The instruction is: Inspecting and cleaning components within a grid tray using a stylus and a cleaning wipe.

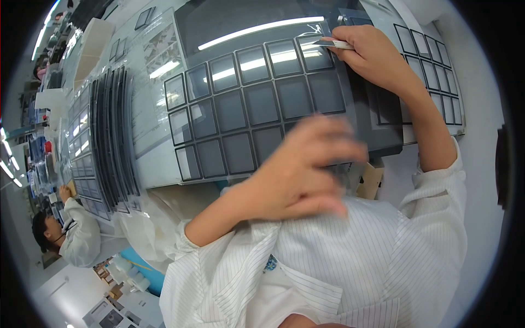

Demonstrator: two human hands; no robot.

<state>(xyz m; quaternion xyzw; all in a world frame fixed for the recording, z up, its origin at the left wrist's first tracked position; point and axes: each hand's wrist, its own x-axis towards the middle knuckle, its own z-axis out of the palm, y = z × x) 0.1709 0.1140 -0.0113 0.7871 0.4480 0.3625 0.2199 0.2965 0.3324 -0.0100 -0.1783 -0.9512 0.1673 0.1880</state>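
Note:
My right hand (372, 54) is closed around a slim, light-coloured tool (340, 44) with a dark pointed tip; whether it is tweezers or a knife I cannot tell. The tip lies over the far right corner of a clear sheet (240, 94) with rows of dark-edged rectangles. My left hand (306, 169), smeared by motion, hovers above the near right part of this sheet. Its fingers are spread, with nothing seen in them, and it hides some rectangles. Dark grey boards (377, 131) lie partly under the sheet and my right wrist.
A stack of similar sheets (109, 136) stands at the left. Another gridded sheet (432, 71) lies at the right. An open cardboard box (370, 180) is below the table edge. A co-worker (79, 235) in a white coat works at the far left.

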